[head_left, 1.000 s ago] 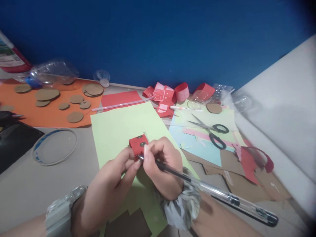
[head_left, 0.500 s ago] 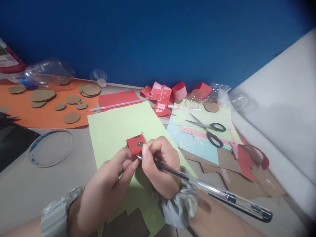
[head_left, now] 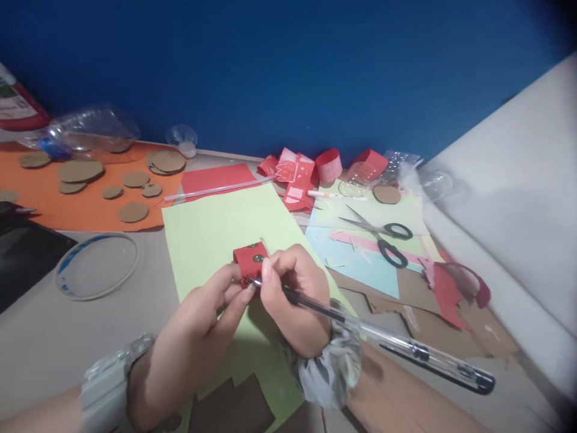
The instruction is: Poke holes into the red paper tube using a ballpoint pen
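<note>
Between thumb and fingers, my left hand (head_left: pixel 202 325) pinches a small red paper loop (head_left: pixel 247 258) above a light green sheet (head_left: pixel 211 225). Dark spots and small dark marks show on the red paper. My right hand (head_left: pixel 297 294) is closed around a clear pen with a black grip (head_left: pixel 383 334). The pen's tip meets the lower part of the red paper, near my left thumb. The fingertips of my right hand are beside the loop's right edge.
Black-handled scissors (head_left: pixel 378 233) lie on coloured paper at the right. Several cardboard discs (head_left: pixel 81 171) rest on an orange sheet (head_left: pixel 94 210) at the left, with a clear bottle (head_left: pixel 94 129) behind. A tape ring (head_left: pixel 97 296) lies nearer. Red paper loops (head_left: pixel 329 165) stand at the back.
The view has shifted slightly. The red loop is tilted a little differently, and the pen's rear end sits slightly higher. Both hands keep their holds.
</note>
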Demonstrator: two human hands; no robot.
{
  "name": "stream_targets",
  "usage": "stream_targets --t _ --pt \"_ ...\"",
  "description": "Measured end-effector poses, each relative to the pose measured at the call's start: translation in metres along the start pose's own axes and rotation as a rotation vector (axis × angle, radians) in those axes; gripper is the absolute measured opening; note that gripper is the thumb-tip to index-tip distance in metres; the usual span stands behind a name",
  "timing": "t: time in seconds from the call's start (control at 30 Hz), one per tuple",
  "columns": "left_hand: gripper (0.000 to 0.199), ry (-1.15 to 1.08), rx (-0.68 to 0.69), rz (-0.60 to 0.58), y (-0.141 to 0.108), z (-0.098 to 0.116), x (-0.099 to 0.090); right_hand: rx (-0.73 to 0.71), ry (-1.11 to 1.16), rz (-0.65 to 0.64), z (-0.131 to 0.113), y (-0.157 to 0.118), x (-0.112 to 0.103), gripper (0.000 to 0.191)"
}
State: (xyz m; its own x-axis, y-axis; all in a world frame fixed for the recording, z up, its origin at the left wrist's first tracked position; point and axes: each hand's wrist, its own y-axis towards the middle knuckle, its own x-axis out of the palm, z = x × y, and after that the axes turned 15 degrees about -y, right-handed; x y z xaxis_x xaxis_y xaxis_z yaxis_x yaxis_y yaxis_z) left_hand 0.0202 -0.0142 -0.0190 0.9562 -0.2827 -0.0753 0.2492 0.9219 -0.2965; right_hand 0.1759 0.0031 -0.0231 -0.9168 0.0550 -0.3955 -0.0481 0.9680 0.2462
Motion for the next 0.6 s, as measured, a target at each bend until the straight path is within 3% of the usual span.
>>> stream_targets --t 0.6 --pt "0.025 -0.029 -0.005 0.010 0.0004 0.0047 -0.0008 0.031 0.053 -0.034 0.0032 0.0000 0.0001 0.028"
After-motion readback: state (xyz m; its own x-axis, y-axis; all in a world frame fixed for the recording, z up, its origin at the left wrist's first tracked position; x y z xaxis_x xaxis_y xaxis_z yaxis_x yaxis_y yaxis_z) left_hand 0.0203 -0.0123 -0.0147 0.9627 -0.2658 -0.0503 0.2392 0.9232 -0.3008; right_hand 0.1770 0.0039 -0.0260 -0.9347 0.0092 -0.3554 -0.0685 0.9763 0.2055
